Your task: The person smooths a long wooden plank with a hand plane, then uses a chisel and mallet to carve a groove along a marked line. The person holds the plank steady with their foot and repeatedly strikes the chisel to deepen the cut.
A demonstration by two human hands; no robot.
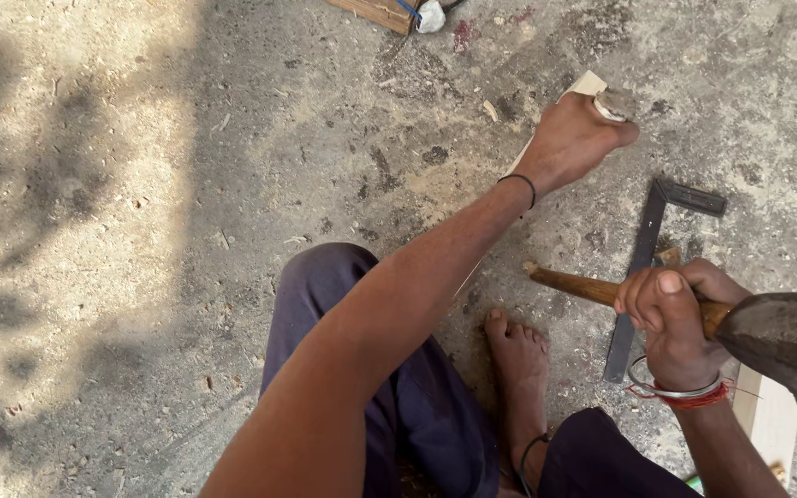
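- Right hand (673, 318), nearest the camera at lower right: closed tight round the wooden handle (592, 289) of an adze-like tool, just beside its dark metal head (786, 346). Bangle and red thread on that wrist.
- The tool looks head-heavy; the iron is broad and thick, the handle rigid and worn smooth. Gripping close to the head, as here, likely gives control over swing.
- Bare foot (517, 355) planted on the concrete floor (140, 231), between the knees; dark trousers either side.
- Steel try square (643, 267) lies flat on the floor just beyond the right hand, partly behind the handle.
- Left hand (572, 138), arm stretched out, farthest off: fingers wrapped over the upper end of a pale wooden strip (587, 86), which runs back toward the foot, mostly hidden by the forearm. Strip looks thin, light and stiff; probably steadiest held at the end, as now.
- Wood chips scattered around.
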